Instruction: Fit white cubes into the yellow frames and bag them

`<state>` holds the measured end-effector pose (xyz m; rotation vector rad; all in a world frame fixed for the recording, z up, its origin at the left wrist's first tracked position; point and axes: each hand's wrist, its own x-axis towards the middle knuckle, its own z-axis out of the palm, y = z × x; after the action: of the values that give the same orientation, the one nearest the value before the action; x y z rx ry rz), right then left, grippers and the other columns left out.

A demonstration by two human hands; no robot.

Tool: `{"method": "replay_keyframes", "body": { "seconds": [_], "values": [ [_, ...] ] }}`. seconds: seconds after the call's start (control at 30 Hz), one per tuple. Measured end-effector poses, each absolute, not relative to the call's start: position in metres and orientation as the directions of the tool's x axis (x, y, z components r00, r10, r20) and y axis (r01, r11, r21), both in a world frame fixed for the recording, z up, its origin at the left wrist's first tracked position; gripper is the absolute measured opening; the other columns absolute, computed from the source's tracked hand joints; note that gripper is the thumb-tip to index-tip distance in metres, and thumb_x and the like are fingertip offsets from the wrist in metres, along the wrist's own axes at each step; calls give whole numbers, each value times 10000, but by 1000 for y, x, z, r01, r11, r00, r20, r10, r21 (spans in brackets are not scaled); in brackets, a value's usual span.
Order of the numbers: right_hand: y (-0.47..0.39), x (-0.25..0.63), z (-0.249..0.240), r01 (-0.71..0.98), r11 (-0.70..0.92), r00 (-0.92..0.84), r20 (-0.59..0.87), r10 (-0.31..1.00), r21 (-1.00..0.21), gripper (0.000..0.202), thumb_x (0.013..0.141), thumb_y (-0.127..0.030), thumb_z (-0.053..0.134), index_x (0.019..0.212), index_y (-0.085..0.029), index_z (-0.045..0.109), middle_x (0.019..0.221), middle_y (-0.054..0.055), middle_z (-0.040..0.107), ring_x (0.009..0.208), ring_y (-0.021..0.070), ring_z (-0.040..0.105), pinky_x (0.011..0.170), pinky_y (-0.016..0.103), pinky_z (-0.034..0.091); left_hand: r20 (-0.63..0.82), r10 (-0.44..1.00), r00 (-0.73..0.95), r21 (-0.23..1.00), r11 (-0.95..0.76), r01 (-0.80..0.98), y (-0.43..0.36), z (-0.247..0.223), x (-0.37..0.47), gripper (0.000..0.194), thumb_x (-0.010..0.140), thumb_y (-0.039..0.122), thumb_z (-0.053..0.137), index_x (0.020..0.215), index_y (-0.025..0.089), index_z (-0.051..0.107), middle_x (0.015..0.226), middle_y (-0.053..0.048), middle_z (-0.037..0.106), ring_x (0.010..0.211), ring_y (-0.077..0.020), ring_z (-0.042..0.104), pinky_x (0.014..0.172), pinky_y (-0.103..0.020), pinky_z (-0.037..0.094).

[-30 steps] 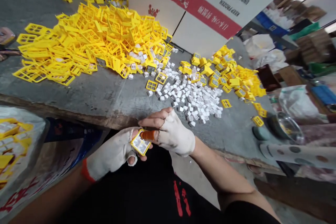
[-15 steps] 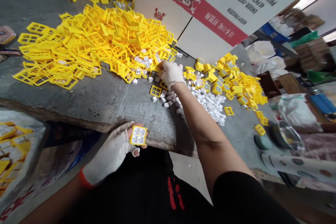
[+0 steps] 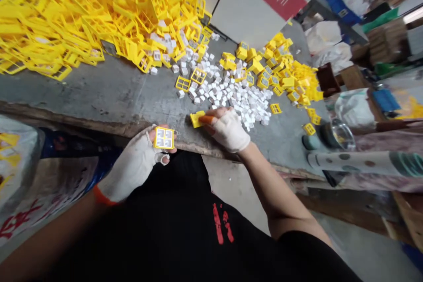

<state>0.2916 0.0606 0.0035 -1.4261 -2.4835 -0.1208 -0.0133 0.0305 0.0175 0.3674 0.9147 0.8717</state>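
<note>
My left hand (image 3: 137, 163), in a white fingerless glove, holds a yellow frame filled with four white pieces (image 3: 164, 138) just off the table's near edge. Gloved the same way, my right hand (image 3: 229, 128) pinches a yellow part (image 3: 197, 119) above the table, to the right of the left hand. Behind the right hand spreads a pile of small white pieces (image 3: 243, 97). Two open yellow frames (image 3: 183, 83) lie at that pile's left side.
A large heap of yellow frames (image 3: 99, 17) covers the table's back left. Yellow box-like parts (image 3: 264, 77) lie further right. Behind stands a white carton (image 3: 246, 13) with a red band. A metal bowl (image 3: 342, 134) and a spotted roll (image 3: 350, 161) are at the right.
My right hand has come back from the pieces toward the table's near edge, now with a yellow part in its fingers. My left hand still holds the filled frame. The camera view has shifted.
</note>
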Motion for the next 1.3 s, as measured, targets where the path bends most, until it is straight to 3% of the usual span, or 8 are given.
{"method": "replay_keyframes", "body": {
  "seconds": [0.13, 0.27, 0.37, 0.47, 0.7, 1.07, 1.2, 1.3],
  "values": [
    [12, 297, -24, 935, 344, -318, 236, 918, -81, 364, 1132, -203, 492, 1191, -281, 842, 1221, 89, 838, 1079, 256, 727, 964, 435, 543, -539, 771, 341, 626, 637, -450, 19, 16, -7, 265, 915, 334, 834, 1108, 183, 734, 1011, -85, 805, 735, -237, 758, 540, -285, 555],
    [13, 286, -18, 980, 159, -123, 267, 956, -120, 320, 1122, -380, 607, 1313, -242, 823, 1295, 161, 831, 1151, 338, 734, 979, 500, 555, -521, 792, 319, 662, 611, -435, 10, 19, -4, 266, 947, 358, 825, 1127, 182, 737, 1020, -83, 788, 748, -228, 749, 548, -273, 529],
    [25, 270, -4, 971, 204, -184, 154, 971, -124, 558, 1016, -431, 793, 1528, -218, 735, 1468, 214, 777, 1277, 415, 707, 1028, 567, 561, -501, 815, 289, 678, 578, -454, 6, 20, -4, 282, 956, 376, 831, 1139, 178, 747, 1059, -94, 789, 764, -229, 756, 554, -275, 532],
    [29, 259, 11, 938, 285, -276, 72, 959, -197, 563, 960, -401, 868, 1480, -203, 776, 1398, 210, 808, 1245, 414, 729, 1039, 576, 582, -474, 826, 304, 680, 563, -469, 2, 17, -5, 297, 970, 395, 827, 1162, 177, 764, 1052, -91, 787, 764, -232, 766, 557, -281, 553],
    [-6, 236, 44, 635, 564, -420, 377, 826, -528, 643, 1072, -725, 660, 1484, -245, 769, 1351, 134, 816, 1220, 342, 775, 1070, 532, 657, -443, 816, 370, 634, 577, -514, -6, 19, 0, 293, 1005, 308, 797, 1282, 228, 744, 1211, -100, 825, 882, -255, 812, 591, -294, 601],
    [-14, 226, 35, 718, 565, -451, 346, 823, -407, 632, 1071, -735, 641, 1474, -268, 777, 1336, 136, 811, 1181, 352, 759, 1040, 540, 638, -433, 838, 333, 687, 546, -479, -13, 22, -1, 357, 925, 309, 865, 1254, 191, 795, 1212, -119, 827, 967, -264, 798, 636, -300, 618],
    [-24, 212, 26, 759, 583, -457, 402, 794, -289, 489, 1109, -628, 648, 1439, -298, 793, 1316, 134, 820, 1192, 339, 744, 1038, 517, 600, -264, 930, 256, 906, 330, -264, -16, 23, -8, 420, 899, 342, 892, 1286, 194, 823, 1154, -78, 816, 1011, -251, 756, 802, -333, 638],
    [-24, 205, 15, 696, 539, -373, 402, 836, -475, 549, 1088, -663, 673, 1469, -280, 768, 1332, 140, 807, 1221, 335, 744, 1061, 518, 611, -108, 971, 213, 994, 108, 15, -14, 30, -12, 305, 862, 245, 906, 1154, 198, 832, 1126, -57, 807, 1082, -257, 733, 998, -345, 598]
  ]
}}
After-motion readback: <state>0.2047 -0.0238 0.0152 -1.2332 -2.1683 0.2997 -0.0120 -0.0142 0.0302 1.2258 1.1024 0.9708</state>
